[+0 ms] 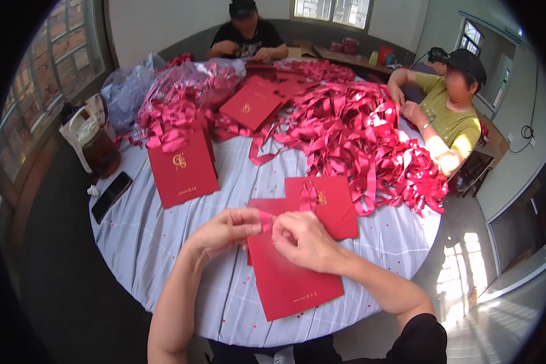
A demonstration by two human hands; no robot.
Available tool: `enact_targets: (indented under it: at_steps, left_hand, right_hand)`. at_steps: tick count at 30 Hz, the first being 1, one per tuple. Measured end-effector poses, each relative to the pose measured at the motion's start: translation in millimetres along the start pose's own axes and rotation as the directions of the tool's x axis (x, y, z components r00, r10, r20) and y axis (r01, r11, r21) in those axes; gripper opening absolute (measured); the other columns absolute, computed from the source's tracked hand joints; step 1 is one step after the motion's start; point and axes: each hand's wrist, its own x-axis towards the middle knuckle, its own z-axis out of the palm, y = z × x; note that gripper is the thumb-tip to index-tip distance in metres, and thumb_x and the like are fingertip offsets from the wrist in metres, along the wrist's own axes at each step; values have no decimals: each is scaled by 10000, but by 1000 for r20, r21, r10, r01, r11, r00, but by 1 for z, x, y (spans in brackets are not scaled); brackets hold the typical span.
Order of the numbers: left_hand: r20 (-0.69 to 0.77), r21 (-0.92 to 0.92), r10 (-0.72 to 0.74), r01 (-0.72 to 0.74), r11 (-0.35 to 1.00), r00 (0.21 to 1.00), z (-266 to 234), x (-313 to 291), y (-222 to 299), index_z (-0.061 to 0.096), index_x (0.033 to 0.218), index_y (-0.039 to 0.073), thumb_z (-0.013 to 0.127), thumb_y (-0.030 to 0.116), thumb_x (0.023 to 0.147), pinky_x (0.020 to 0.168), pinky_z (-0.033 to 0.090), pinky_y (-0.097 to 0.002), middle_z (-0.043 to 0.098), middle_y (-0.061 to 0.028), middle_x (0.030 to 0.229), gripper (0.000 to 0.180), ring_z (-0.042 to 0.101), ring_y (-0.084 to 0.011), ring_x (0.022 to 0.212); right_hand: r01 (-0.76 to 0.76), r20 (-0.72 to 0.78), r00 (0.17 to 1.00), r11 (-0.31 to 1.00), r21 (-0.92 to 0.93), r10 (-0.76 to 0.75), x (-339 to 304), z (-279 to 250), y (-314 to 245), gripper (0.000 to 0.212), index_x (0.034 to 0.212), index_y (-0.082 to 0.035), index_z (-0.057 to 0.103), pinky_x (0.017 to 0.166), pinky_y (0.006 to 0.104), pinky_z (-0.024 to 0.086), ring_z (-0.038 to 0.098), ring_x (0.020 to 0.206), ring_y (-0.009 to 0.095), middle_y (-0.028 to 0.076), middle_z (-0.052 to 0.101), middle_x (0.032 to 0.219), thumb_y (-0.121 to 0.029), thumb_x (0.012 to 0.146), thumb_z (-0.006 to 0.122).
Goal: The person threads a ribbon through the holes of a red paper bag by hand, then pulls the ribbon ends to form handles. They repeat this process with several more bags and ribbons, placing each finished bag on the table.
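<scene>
My left hand (232,229) pinches a short stretch of red ribbon (266,220) between thumb and fingers. Close beside it, my right hand (309,241) has its fingers curled together at the ribbon's other end. Both hands are above a flat red paper piece (300,285), like a folded bag or folder, with small gold print near its lower edge. Under and behind my right hand lies another red piece (337,215) with a gold emblem and a loop of ribbon on it. My fingers hide where the ribbon meets the paper.
A large heap of red ribbons (358,139) covers the table's right side. More red folders (182,167) lie left, near a phone (111,197), a jug (97,145) and clear plastic bags (127,94). Two people work across the white-clothed round table (158,261); another head shows behind.
</scene>
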Motion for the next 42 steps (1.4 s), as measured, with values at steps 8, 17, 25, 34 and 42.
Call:
enact_targets:
  at_steps: [8,17,25,34,42]
  left_hand:
    - [79,-102,90,-82,991,993,-2,5,-5,557,1033,49,579,52,831,505,419,-201,606,-23,907,203,554,-64,671]
    - [86,-139,38,-26,990,996,4,0,3,549,1058,27,566,44,836,500,443,-207,597,-53,943,223,573,-87,710]
    - [124,-121,79,-64,991,989,-5,-6,-2,553,1025,21,573,52,834,503,450,-224,597,-54,899,195,566,-100,658]
    - [-247,130,169,-140,982,954,-7,-1,-13,546,1040,15,576,18,770,813,439,-260,586,-50,978,271,543,-131,930]
    - [-381,657,425,-83,749,821,-25,17,-44,491,1079,4,528,105,849,841,373,-263,530,-60,1003,254,489,-140,915]
  right_hand:
    - [-75,94,993,996,44,71,-1,-5,-4,81,763,-36,526,719,340,367,536,679,210,62,533,684,-103,762,571]
    - [-120,123,987,987,108,107,0,-7,-2,76,760,-24,532,695,340,379,543,670,206,67,544,684,-91,761,568]
    - [-92,107,991,990,107,81,2,-4,-9,79,745,-21,534,669,350,395,557,667,222,74,562,680,-89,748,575]
    - [70,-111,992,997,19,-68,3,17,10,90,669,-52,529,614,409,407,577,673,292,103,567,659,-115,714,575]
    - [82,-123,988,991,-102,-95,-11,32,32,158,762,-25,480,779,376,326,486,818,264,115,504,789,-97,673,589]
